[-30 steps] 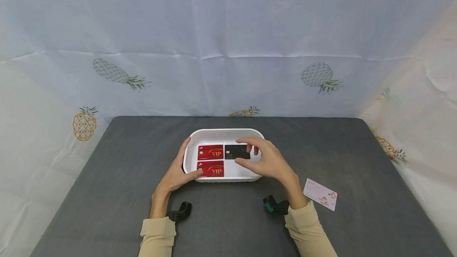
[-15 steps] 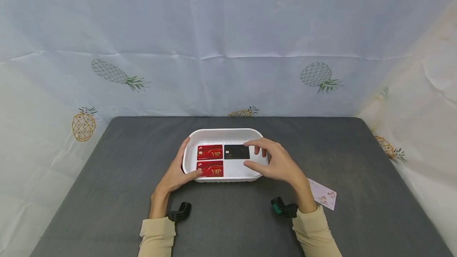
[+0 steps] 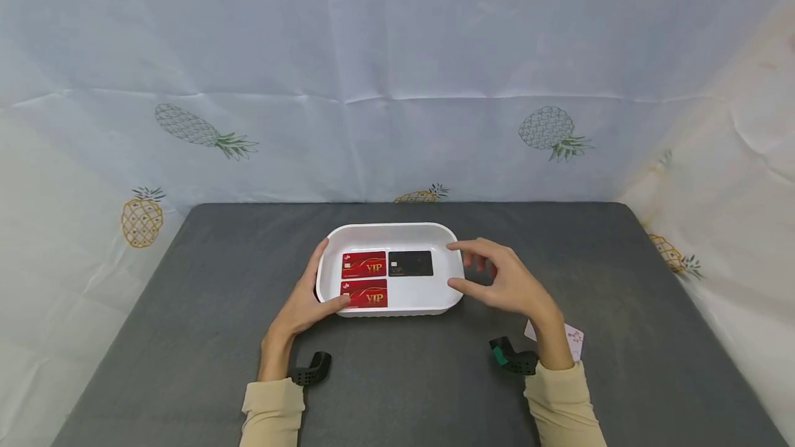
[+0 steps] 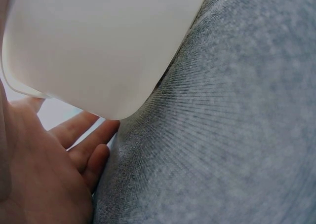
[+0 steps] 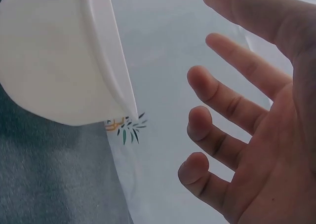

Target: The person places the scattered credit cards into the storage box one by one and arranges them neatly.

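A white tray (image 3: 417, 299) lies near the middle of the table. Two red VIP cards, an upper one (image 3: 364, 265) and a lower one (image 3: 365, 293), sit in its left half. A black VIP card (image 3: 410, 263) lies to the right of the upper red one. My left hand (image 3: 306, 303) grips the tray's left end, thumb over the front rim and fingers along the outside. My right hand (image 3: 509, 283) is at the tray's right end, fingers spread and holding nothing. In the right wrist view a gap separates those fingers from the tray (image 5: 47, 51).
A pink card (image 3: 574, 338) lies on the grey table (image 3: 410, 385), partly hidden by my right forearm. Behind the table hangs a pale cloth (image 3: 385, 143) printed with pineapples. Black wrist mounts sit on both wrists.
My right hand has moved right, from over the black card to the tray's right end. Its forearm now covers part of the pink card. The left hand keeps its grip.
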